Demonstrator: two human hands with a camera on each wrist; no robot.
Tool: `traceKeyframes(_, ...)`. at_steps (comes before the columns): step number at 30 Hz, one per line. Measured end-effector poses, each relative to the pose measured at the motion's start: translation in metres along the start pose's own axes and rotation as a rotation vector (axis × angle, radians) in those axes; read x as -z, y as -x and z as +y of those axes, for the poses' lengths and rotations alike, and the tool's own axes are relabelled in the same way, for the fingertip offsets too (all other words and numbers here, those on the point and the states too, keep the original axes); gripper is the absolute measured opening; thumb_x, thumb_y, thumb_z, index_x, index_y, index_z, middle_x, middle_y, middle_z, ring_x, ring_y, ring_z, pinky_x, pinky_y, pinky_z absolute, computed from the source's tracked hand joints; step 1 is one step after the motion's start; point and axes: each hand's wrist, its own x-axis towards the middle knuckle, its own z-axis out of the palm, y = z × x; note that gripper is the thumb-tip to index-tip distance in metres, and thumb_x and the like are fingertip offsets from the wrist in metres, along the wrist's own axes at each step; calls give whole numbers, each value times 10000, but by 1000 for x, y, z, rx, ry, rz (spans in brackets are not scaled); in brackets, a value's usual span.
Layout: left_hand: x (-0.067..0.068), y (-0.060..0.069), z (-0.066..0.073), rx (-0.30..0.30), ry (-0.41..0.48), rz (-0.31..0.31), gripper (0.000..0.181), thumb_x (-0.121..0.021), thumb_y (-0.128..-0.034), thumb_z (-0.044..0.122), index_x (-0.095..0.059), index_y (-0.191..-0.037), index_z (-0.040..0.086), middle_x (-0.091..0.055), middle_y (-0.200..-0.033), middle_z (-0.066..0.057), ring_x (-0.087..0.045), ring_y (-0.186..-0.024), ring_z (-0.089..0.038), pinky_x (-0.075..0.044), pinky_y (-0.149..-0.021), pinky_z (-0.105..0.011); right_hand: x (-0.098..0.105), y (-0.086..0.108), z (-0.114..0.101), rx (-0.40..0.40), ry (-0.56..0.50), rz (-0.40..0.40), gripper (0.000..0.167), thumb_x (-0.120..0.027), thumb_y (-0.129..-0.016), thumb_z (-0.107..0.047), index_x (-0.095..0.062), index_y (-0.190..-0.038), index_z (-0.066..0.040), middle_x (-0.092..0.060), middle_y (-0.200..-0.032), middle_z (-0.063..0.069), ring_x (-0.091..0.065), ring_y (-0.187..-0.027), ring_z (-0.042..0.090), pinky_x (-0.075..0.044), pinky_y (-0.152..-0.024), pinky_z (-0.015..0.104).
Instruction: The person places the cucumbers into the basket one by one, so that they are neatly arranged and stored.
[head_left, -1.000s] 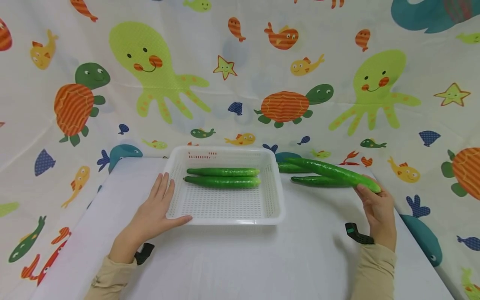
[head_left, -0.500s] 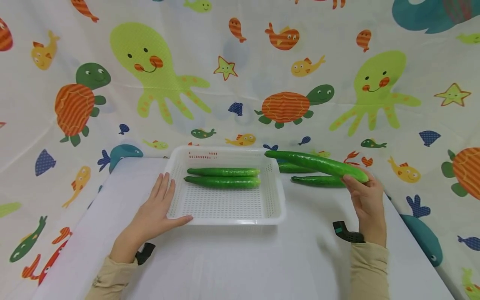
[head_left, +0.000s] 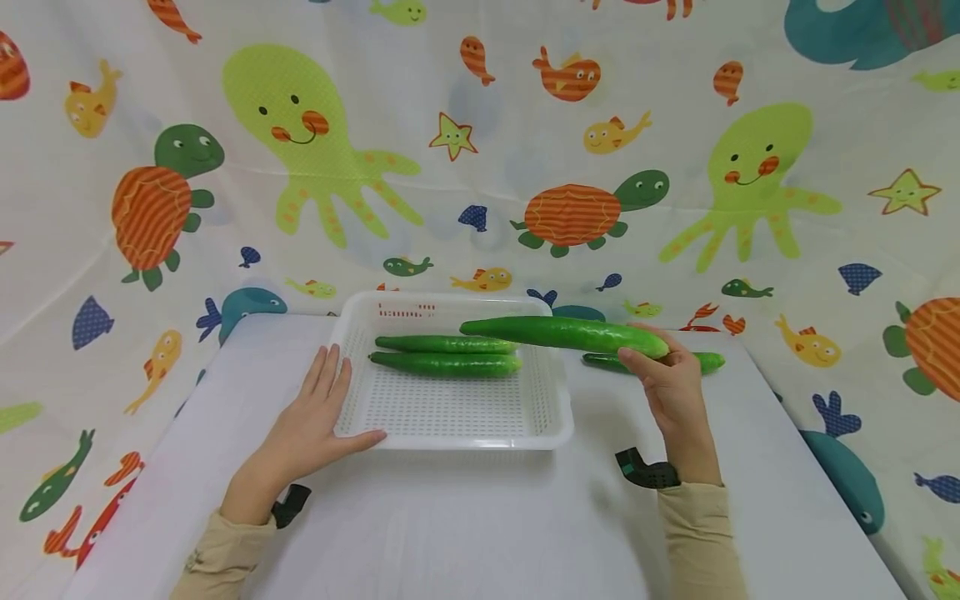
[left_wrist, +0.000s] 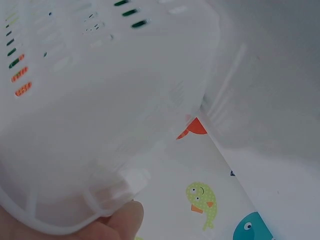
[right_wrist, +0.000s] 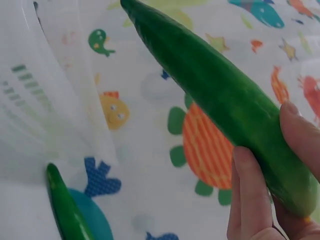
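Head view is giving us the cucumber (head_left: 555, 332) in mid-air, its dark, tapering tip pointing left over the right part of the white basket (head_left: 465, 443), its paler end sitting in the right hand (head_left: 671, 387). We are seeing the thumb and fingers of that hand pinching this end from opposite sides, which the right wrist view is confirming. Below the tip, two more cucumbers are lying side by side in the basket, a nearer one (head_left: 442, 365) and a farther one (head_left: 420, 342), the latter being partly covered at its right end. On the left, the left hand (head_left: 303, 425) is resting against the basket's side, fingers straight, thumb spreading wide onto the near rim. In the left wrist view the basket wall is filling so much that we are only guessing how firmly the fingertips are pressing. To the right of the basket, another cucumber (head_left: 711, 362) is lying on the white table (head_left: 465, 533), partly hidden behind the right hand. Beige sleeves (head_left: 697, 533) are covering both forearms, and behind everything a cloth (head_left: 420, 67) printed with octopuses, turtles and fish is hanging.
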Motion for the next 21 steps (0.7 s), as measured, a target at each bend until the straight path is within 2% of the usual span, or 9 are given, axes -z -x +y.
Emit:
traceKeyframes(7,0,0,0,3,2,-9,1196,-657,-815,688,-133,-1533,-113,86,-1633,-227,116,-1499,-366,-244,-1104,-642,-31,1,16,-65,146,-20,369,-728,-854,72,-655,-1205,-15,-550,-1215,78,-580,-1020,177,-535,-875,244)
traceKeyframes(13,1,0,0,-2,14,-6,1195,-671,-814,673,-132,-1532,-115,79,-1633,-230,116,-1500,-364,-239,-1108,-639,-59,0,30,-94,262,-31,475,-779,-826,20,-611,-1270,52,-612,-1148,81,-617,-979,181,-540,-852,266)
traceKeyframes(16,1,0,0,-2,12,-7,1195,-663,-815,679,-127,-1535,-110,81,-1634,-226,120,-1500,-360,-238,-1108,-639,-72,-2,38,-114,319,-33,495,-798,-810,4,-625,-1274,35,-594,-1184,103,-614,-983,190,-545,-827,266)
traceKeyframes(21,0,0,0,3,9,-6,1197,-656,-814,690,-126,-1540,-100,84,-1637,-217,122,-1500,-358,-232,-1109,-642,-92,-3,51,-173,350,-43,482,-807,-806,-11,-650,-1262,-5,-556,-1221,132,-611,-978,203,-553,-821,299)
